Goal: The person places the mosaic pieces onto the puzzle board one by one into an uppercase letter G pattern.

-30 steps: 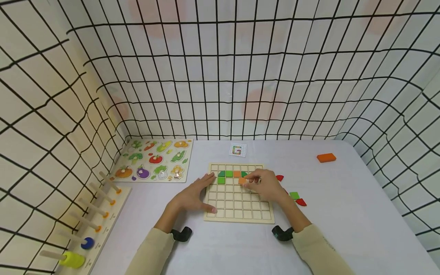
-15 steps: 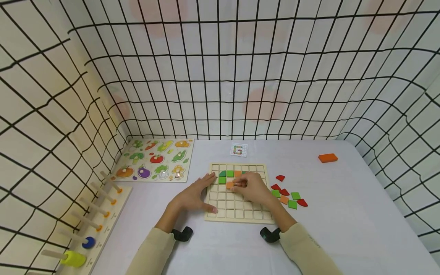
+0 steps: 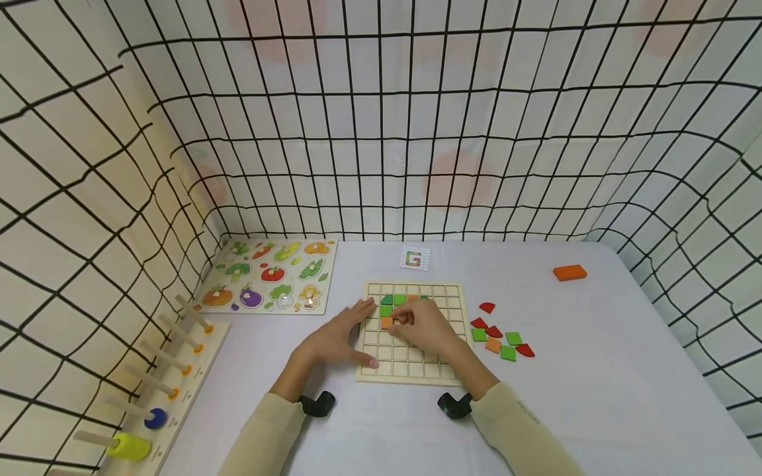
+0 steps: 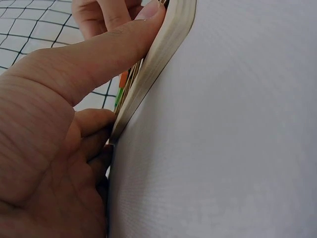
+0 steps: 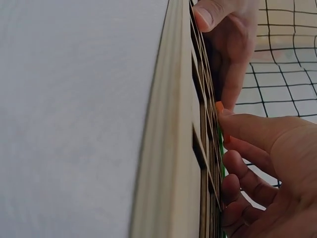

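A pegboard [image 3: 187,390] and vegetable puzzle [image 3: 296,284] lie by the surface's [image 3: 619,370] left edge, an orange block [image 3: 569,273] near its far-right corner.

Head view: high, facing forward-down, farthest, takes in table [image 3: 625,370]. Wrist views: low, close, rolled sideways, looking along board [image 3: 399,370] edge; both share board, left hand [image 3: 338,338], right hand [image 3: 425,325].

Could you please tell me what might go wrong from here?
The right hand pinches a flat orange square tile, which might slip and sit askew. That hand could also nudge the flat green square tile just beyond it. If the left hand, resting at its edge, shifts, the light wooden grid board could slide.
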The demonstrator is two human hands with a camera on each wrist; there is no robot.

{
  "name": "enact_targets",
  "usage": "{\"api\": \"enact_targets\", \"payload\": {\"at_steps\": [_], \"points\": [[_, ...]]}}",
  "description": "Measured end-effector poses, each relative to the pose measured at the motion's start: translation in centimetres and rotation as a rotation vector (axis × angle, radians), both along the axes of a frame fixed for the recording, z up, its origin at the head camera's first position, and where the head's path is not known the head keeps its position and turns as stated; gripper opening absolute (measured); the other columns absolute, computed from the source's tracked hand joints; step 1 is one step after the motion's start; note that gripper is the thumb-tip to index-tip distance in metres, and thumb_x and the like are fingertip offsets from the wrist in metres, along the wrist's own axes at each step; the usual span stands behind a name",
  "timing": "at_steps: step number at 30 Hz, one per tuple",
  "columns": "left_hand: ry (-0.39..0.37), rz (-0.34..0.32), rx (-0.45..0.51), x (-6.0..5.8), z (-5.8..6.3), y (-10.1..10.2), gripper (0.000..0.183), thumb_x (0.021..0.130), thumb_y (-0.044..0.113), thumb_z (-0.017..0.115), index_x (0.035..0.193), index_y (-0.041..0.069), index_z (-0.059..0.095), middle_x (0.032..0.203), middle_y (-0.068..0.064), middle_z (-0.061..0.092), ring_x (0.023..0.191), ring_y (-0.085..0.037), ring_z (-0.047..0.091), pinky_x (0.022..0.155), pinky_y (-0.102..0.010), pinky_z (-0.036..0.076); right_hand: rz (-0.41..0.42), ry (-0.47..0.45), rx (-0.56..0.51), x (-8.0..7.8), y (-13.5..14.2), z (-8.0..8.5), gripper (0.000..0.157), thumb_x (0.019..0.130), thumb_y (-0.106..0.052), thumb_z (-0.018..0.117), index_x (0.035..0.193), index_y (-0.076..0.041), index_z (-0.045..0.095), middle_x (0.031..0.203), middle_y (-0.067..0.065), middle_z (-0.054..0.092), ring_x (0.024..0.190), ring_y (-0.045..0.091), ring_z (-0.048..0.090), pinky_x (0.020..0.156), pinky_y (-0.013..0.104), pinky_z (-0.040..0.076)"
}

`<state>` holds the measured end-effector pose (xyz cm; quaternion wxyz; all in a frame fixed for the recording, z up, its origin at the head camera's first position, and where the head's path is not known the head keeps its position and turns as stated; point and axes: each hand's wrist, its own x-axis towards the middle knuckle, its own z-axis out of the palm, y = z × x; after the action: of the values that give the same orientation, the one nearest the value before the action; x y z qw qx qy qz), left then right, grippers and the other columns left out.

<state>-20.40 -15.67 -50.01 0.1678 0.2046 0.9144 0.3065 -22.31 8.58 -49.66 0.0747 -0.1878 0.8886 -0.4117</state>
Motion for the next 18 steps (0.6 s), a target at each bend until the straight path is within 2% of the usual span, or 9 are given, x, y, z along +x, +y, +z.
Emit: {"api": "enact_targets", "payload": {"at_steps": [8,18], "points": [[-0.002,0.005,-0.014,-0.03,0.03,0.12,0.116,0.072,0.054,0.09,0.165,0.024,0.027,0.173,0.012,0.016,0.162,-0.023,0.009,0.132,-0.05,0.012,-0.019,0.026,0.053,0.05,-0.42,-0.06,0.024,0.086,-0.023,0.085,0.108,-0.013,0.08,0.081,-0.007,0.062,0.075,0.013,0.053,0.066,0.027,0.046],[0.002,0.005,0.003,0.05,-0.01,0.14,0.116,0.072,0.053,0.091,0.165,0.022,0.028,0.173,0.01,0.017,0.162,-0.025,0.01,0.131,-0.052,0.013,-0.014,0.023,0.034,0.36,-0.33,0.21,0.025,0.086,-0.022,0.085,0.108,-0.013,0.079,0.082,-0.005,0.062,0.075,0.014,0.053,0.066,0.027,0.045]]}}
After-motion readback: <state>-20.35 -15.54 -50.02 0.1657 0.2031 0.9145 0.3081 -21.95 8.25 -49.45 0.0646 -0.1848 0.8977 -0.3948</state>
